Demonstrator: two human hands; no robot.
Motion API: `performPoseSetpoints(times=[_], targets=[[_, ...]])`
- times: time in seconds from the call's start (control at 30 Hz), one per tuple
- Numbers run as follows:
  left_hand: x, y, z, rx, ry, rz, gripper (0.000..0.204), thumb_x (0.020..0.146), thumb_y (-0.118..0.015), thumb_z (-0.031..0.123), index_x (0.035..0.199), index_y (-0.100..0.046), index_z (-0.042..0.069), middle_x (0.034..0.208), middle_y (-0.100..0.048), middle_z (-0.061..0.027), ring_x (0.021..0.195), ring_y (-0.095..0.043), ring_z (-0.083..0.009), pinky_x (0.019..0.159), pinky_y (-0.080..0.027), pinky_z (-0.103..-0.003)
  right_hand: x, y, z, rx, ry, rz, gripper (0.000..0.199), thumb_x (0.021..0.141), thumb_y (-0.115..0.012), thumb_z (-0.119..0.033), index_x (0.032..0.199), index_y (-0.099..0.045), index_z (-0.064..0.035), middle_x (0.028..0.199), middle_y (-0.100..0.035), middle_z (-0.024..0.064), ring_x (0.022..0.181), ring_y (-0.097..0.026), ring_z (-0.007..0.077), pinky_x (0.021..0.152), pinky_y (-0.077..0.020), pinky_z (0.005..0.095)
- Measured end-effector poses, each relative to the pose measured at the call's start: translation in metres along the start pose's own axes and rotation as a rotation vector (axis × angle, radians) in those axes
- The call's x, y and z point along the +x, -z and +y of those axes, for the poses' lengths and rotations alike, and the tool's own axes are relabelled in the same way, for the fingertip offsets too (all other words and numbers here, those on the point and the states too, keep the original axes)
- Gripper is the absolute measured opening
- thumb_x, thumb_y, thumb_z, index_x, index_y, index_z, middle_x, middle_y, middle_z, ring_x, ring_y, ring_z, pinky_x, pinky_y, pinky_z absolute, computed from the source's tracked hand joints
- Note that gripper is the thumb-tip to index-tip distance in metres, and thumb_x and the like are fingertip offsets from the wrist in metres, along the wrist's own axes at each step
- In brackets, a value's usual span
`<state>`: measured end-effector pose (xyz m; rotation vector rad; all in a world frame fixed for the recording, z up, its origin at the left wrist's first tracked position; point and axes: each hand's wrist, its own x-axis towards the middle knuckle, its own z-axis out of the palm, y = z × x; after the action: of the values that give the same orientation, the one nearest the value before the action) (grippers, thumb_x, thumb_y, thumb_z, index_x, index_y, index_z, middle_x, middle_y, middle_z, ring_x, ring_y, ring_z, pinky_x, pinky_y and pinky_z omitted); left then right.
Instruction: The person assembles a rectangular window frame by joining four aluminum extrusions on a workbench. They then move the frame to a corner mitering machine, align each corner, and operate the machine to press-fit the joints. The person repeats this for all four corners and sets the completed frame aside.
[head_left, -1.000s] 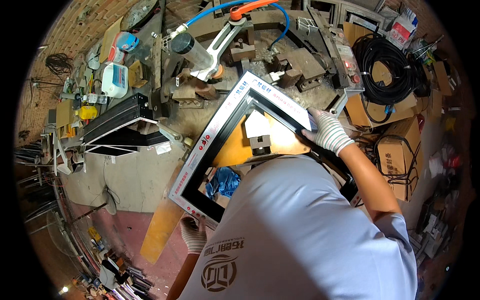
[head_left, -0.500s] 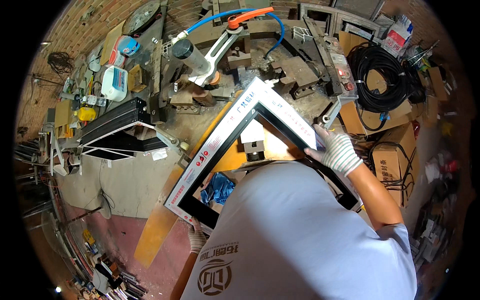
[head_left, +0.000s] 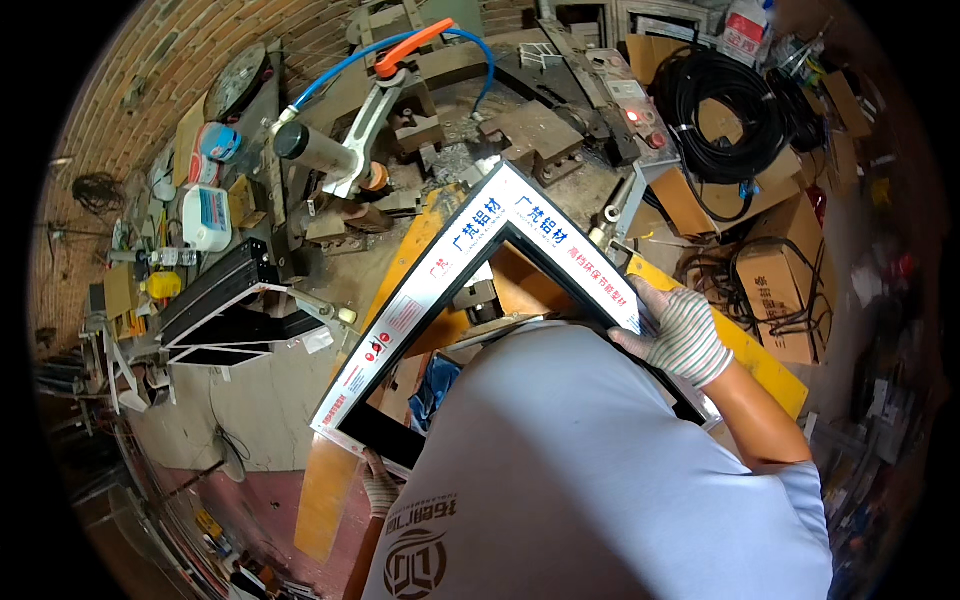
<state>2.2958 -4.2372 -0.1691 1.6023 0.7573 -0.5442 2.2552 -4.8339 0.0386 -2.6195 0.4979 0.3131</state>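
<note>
A rectangular window frame (head_left: 405, 305), wrapped in white printed film with black inner edges, is held in front of my body, one corner pointing away from me. My right hand (head_left: 683, 335), in a striped knit glove, is closed around its right side, thumb on the inner edge. The gloved left hand (head_left: 380, 485) grips the near left corner, its fingers partly hidden below the frame. The far corner lies at the metal blocks of a bench machine (head_left: 535, 135). My torso hides the frame's near side.
Yellow-orange support boards (head_left: 325, 505) extend under the frame. An orange lever (head_left: 415, 48) and a dark cylinder (head_left: 310, 148) stand beyond the far corner. Black profiles (head_left: 220, 300) and a white jug (head_left: 207, 218) are left; coiled black cable (head_left: 690, 120) and a cardboard box (head_left: 785, 290) are right.
The frame has shifted right relative to the machine and tilted, showing more of the right side's printed film. A yellow-orange board now shows beyond my right hand. Both hands keep their hold.
</note>
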Motion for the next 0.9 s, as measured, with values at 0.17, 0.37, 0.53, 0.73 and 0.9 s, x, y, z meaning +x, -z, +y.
performPoseSetpoints(times=[0.17, 0.37, 0.53, 0.73, 0.9], targets=[[0.011, 0.000, 0.013, 0.080, -0.004, -0.083, 0.076, 0.096, -0.062, 0.067, 0.122, -0.058, -0.004, 0.109, -0.064, -0.0083, 0.094, -0.063, -0.0196, 0.081, -0.054, -0.036, -0.023, -0.015, 0.001, 0.014, -0.112, 0.023, 0.070, 0.079, -0.082, -0.044, 0.132, -0.061, -0.0024, 0.084, -0.072, 0.0203, 0.078, -0.072, 0.0380, 0.071, -0.0578, 0.0435], [0.023, 0.029, 0.018, 0.182, -0.018, -0.188, 0.080, 0.095, -0.062, 0.068, 0.126, -0.056, -0.005, 0.114, -0.063, -0.0098, 0.099, -0.062, -0.0208, 0.084, -0.054, -0.037, -0.067, -0.048, -0.016, 0.004, -0.203, 0.073, 0.070, 0.080, -0.080, -0.046, 0.132, -0.059, -0.0050, 0.089, -0.073, 0.0208, 0.081, -0.073, 0.0397, 0.076, -0.0585, 0.0459], [0.032, 0.050, 0.018, 0.337, -0.044, -0.271, 0.089, 0.093, -0.066, 0.066, 0.138, -0.048, -0.008, 0.124, -0.059, -0.0137, 0.107, -0.057, -0.0226, 0.092, -0.051, -0.037, -0.109, -0.111, -0.009, -0.001, -0.221, 0.187, 0.075, 0.078, -0.081, -0.045, 0.135, -0.057, -0.0026, 0.095, -0.074, 0.0228, 0.087, -0.073, 0.0406, 0.081, -0.0583, 0.0464], [0.026, 0.067, -0.024, 0.454, -0.203, -0.240, 0.090, 0.090, -0.071, 0.066, 0.131, -0.050, -0.011, 0.114, -0.061, -0.0139, 0.098, -0.054, -0.0200, 0.086, -0.050, -0.036, -0.158, -0.148, 0.004, 0.031, -0.425, 0.045, 0.071, 0.076, -0.080, -0.046, 0.124, -0.060, 0.0028, 0.095, -0.073, 0.0249, 0.091, -0.072, 0.0419, 0.085, -0.0573, 0.0468], [-0.060, 0.026, -0.022, 0.612, -0.216, -0.285, 0.065, 0.091, -0.075, 0.056, 0.109, -0.063, -0.005, 0.090, -0.065, -0.0062, 0.079, -0.054, -0.0157, 0.071, -0.050, -0.033, -0.220, -0.202, 0.061, 0.051, -0.493, 0.018, 0.065, 0.078, -0.079, -0.045, 0.117, -0.058, 0.0018, 0.095, -0.073, 0.0251, 0.092, -0.072, 0.0410, 0.086, -0.0573, 0.0459]])
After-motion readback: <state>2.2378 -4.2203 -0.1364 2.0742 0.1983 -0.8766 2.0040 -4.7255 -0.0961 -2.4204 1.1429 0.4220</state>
